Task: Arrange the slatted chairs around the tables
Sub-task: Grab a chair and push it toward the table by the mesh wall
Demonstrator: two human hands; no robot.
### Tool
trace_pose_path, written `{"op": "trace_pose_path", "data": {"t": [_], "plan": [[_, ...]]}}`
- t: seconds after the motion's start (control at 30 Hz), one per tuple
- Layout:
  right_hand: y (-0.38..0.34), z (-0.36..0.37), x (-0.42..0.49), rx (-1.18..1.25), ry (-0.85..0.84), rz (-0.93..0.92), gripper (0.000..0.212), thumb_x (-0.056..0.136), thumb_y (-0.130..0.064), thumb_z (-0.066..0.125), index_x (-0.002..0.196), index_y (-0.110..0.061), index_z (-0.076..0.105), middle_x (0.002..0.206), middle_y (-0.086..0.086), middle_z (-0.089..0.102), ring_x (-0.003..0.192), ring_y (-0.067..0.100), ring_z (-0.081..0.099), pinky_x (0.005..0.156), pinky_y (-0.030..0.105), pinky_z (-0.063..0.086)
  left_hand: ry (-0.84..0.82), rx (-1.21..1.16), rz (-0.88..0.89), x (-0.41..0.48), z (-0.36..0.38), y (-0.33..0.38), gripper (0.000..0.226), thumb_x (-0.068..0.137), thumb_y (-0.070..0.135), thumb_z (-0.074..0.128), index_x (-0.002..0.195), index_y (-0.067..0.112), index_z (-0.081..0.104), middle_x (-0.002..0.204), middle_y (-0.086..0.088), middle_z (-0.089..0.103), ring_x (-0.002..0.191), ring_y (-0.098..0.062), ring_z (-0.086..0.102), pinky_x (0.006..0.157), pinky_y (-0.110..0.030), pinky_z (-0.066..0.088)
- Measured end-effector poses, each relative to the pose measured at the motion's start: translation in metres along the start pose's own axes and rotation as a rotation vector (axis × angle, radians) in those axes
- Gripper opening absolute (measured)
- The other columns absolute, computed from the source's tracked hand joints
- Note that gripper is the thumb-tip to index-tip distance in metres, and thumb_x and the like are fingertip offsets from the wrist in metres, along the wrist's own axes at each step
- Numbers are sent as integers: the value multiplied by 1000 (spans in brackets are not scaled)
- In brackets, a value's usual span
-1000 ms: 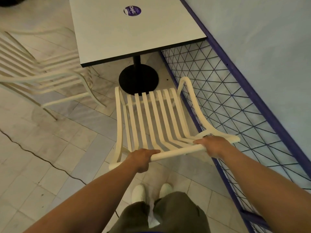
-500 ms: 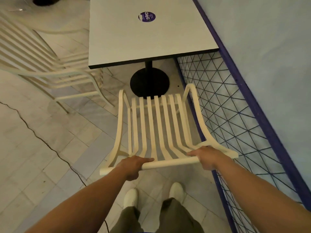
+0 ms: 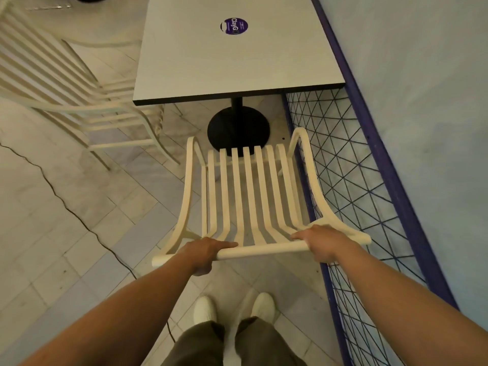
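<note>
Cream chair (image 3: 249, 180), slats toward table (image 3: 237, 62).

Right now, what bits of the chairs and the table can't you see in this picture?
Head view:
- Held chair: whether its legs touch the floor, mostly hidden under its own slats.
- Fingertips of the left hand and right hand: curled under the top rail.
- Other chair: cut off by the left edge.
- Table: far end cut off by the top edge.
- Sticker: its small print is too tiny.
</note>
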State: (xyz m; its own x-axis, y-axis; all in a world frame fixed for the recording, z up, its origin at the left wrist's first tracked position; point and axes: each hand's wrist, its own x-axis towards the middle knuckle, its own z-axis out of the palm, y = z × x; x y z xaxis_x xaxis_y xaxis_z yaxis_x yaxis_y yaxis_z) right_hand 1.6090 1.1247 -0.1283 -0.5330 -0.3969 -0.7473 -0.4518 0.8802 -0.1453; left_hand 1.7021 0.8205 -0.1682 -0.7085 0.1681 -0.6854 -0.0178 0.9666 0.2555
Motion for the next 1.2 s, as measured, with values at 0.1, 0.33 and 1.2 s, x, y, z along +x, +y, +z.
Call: {"op": "trace_pose_path", "data": {"t": [0.1, 0.33, 1.2], "plan": [[1, -2, 4, -6, -3, 7, 71, 87, -7, 57, 143, -47, 39, 123, 1, 59, 105, 23, 58, 87, 39, 49, 9, -4, 8, 2, -2, 0, 83, 92, 4, 63, 150, 52, 29, 133, 3, 55, 113, -21, 58, 93, -32, 47], [-6, 0, 5, -51, 49, 80, 67, 88, -13, 57, 144, -45, 38, 126, 0, 60, 108, 23, 58, 85, 36, 46, 25, 38, 66, 4, -6, -5, 82, 92, 7, 63, 150, 52, 27, 128, 1, 58, 105, -21, 60, 87, -33, 50], [17, -18, 20, 23, -19, 24, 69, 82, -14, 60, 143, -43, 42, 122, -2, 60, 100, 19, 60, 85, 35, 52, 3, -35, 2, 17, -21, 0, 72, 91, 25, 66, 149, 50, 32, 131, 6, 59, 111, -19, 59, 96, -35, 49]]}}
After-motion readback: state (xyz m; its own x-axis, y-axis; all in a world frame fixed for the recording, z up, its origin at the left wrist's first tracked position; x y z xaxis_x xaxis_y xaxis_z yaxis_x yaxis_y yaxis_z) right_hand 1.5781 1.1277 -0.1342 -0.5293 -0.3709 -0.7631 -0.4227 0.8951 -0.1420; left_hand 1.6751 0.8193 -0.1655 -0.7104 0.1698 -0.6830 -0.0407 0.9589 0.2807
